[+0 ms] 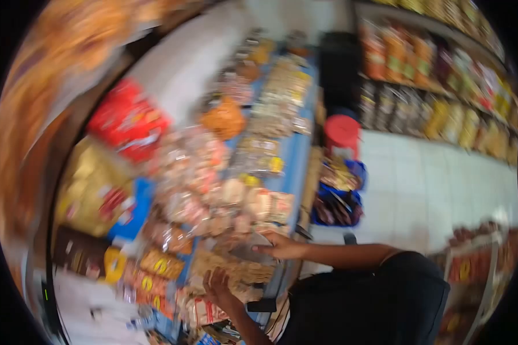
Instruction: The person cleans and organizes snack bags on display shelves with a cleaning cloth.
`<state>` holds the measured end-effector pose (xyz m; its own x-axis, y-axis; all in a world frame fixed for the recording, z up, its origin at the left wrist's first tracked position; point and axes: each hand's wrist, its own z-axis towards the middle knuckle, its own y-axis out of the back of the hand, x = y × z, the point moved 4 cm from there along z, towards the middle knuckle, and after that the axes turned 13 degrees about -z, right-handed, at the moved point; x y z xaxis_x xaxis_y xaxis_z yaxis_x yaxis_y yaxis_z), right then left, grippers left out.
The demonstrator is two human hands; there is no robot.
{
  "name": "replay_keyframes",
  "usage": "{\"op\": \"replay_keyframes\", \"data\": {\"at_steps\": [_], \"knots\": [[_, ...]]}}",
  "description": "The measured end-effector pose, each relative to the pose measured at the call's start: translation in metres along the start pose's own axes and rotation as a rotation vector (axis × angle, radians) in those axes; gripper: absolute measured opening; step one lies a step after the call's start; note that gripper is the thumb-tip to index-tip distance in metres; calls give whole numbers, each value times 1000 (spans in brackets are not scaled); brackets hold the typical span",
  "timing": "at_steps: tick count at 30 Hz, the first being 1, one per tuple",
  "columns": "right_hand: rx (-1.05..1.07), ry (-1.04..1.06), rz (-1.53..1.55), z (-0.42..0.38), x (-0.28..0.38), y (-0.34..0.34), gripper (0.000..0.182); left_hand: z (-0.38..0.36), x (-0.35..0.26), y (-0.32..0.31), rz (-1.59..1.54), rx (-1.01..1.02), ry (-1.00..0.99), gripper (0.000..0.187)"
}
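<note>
Blue tabletop (305, 150) is crowded with bags (201, 155). Over brown packs (227, 265), a blurred grey item (244, 251) is seemingly pinched by the right hand (281, 247); the left hand (217, 286) is spread wide, contact unclear. A light, steady pinch is advised.

Left hand (217, 285) spread, right hand (278, 246) curled

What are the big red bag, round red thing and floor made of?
Big red bag: probably thin, glossy plastic; blurry, but shiny-looking. Round red thing: likely smooth plastic, judging by its even colour. Floor: perhaps ceramic tile; pale, with faint grid lines.
</note>
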<state>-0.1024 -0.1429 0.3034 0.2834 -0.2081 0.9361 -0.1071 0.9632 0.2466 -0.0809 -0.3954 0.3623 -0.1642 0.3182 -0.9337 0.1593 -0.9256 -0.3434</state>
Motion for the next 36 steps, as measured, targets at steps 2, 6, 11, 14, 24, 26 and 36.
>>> {"op": "replay_keyframes", "data": {"at_steps": [2,6,11,14,24,26,36], "knots": [[-96,-411,228,-63,-62,50,36,-24,45,-50,18,252,237,45],[-465,-650,217,-172,-139,160,53,-43,124,-149,174,503,570,45],[-716,-924,-197,-284,-324,285,65,-71,255,-229,226,625,873,46],[-600,-1038,-312,-312,-432,350,68,-98,357,-225,403,489,1067,46],[37,-982,-1046,-216,-828,481,46,-223,432,-130,852,428,1458,48],[-4,-958,-984,-201,-899,466,38,-236,426,-122,928,392,1497,48],[170,-1111,-1048,-152,-953,409,32,-302,417,-72,570,-110,1602,52]]}}
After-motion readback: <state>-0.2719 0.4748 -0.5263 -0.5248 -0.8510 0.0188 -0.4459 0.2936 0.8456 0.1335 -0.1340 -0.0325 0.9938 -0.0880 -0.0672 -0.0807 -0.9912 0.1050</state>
